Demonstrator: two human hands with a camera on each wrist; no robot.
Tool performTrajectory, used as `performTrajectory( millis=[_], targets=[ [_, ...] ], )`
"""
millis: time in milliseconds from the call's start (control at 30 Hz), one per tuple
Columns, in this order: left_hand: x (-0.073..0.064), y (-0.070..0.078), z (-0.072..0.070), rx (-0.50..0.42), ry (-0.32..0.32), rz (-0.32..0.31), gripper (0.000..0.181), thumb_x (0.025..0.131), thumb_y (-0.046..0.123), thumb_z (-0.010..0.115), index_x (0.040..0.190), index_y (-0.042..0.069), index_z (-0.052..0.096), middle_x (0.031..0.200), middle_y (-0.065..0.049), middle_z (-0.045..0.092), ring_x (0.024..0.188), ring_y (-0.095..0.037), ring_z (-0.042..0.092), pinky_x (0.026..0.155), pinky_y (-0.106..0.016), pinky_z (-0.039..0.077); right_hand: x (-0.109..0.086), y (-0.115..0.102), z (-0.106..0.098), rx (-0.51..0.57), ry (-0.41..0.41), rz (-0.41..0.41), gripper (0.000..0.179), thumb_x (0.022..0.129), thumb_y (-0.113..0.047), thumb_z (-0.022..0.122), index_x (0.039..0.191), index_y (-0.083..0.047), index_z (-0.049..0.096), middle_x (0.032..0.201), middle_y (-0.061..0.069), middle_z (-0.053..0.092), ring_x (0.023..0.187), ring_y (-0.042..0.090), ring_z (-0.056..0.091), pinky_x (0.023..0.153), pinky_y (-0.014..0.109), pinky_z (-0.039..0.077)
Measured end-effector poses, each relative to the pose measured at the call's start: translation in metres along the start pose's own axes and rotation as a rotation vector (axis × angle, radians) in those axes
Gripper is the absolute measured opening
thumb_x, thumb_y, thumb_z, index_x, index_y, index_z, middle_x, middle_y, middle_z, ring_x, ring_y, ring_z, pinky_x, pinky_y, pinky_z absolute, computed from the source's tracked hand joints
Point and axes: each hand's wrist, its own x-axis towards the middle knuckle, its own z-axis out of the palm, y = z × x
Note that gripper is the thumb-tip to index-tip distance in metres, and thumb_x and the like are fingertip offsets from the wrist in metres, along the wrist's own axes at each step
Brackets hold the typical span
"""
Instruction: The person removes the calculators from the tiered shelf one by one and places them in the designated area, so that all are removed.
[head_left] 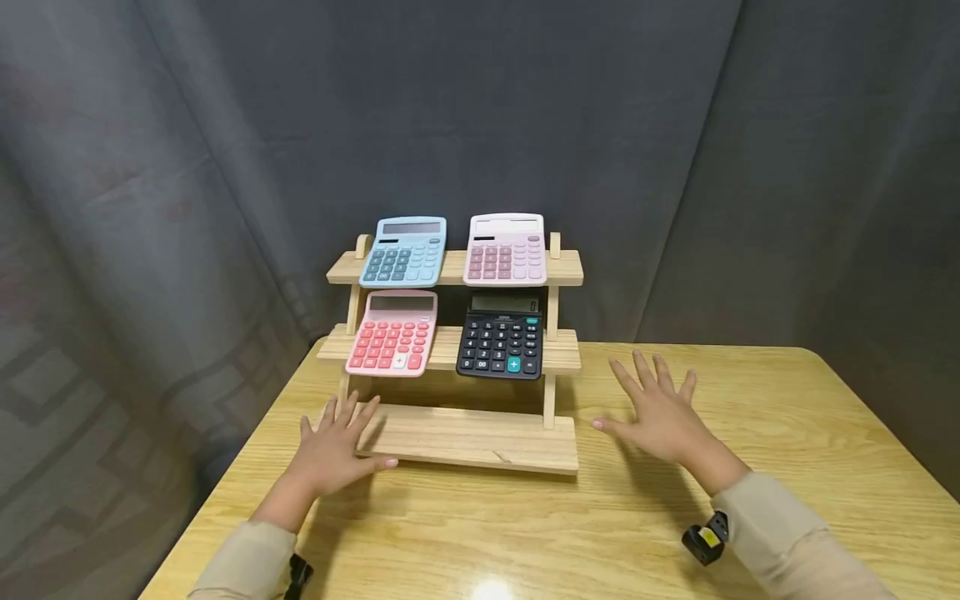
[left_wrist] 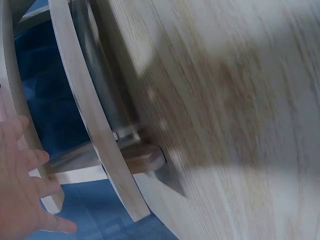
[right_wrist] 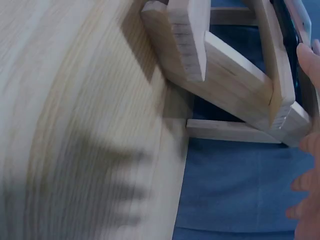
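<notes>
A three-tier wooden rack [head_left: 465, 437] stands on the table. On its top tier lean a blue calculator [head_left: 403, 252] at the left and a pale pink-and-white calculator [head_left: 506, 249] at the right. The middle tier carries a pink calculator [head_left: 392, 333] and, to its right, a black calculator [head_left: 500, 336] with a 0 on its display. My left hand [head_left: 330, 454], fingers spread, overlaps the bottom tier's left end in the head view. To the right of the rack, my right hand [head_left: 660, 415] is held over the table with fingers spread, holding nothing.
The light wooden table [head_left: 810, 433] runs out to both sides of the rack. A dark grey curtain [head_left: 465, 108] hangs close behind it. Black wrist cameras hang below both sleeves, the right camera [head_left: 705, 540] bearing a yellow patch.
</notes>
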Motion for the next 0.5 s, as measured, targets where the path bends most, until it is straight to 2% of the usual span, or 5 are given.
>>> performTrajectory(
  millis=[267, 500],
  targets=[
    [-0.002, -0.009, 0.003, -0.003, 0.007, -0.021, 0.095, 0.065, 0.072, 0.046, 0.137, 0.014, 0.027, 0.138, -0.023, 0.018, 0.12, -0.05, 0.013, 0.082, -0.072, 0.006, 0.01, -0.008, -0.002, 0.035, 0.03, -0.03, 0.09, 0.074, -0.065, 0.045, 0.139, -0.01, 0.019, 0.14, 0.025, 0.007, 0.124, 0.045, -0.004, 0.084, 0.06, -0.021],
    [0.0, -0.012, 0.003, -0.021, -0.002, -0.044, 0.094, 0.067, 0.072, 0.045, 0.138, 0.013, 0.024, 0.139, -0.022, 0.015, 0.12, -0.05, 0.011, 0.081, -0.072, 0.006, 0.021, -0.018, -0.011, 0.036, 0.07, -0.061, 0.089, 0.073, -0.067, 0.043, 0.14, -0.015, 0.015, 0.14, 0.023, 0.008, 0.125, 0.043, 0.0, 0.087, 0.058, -0.02]
  ],
)
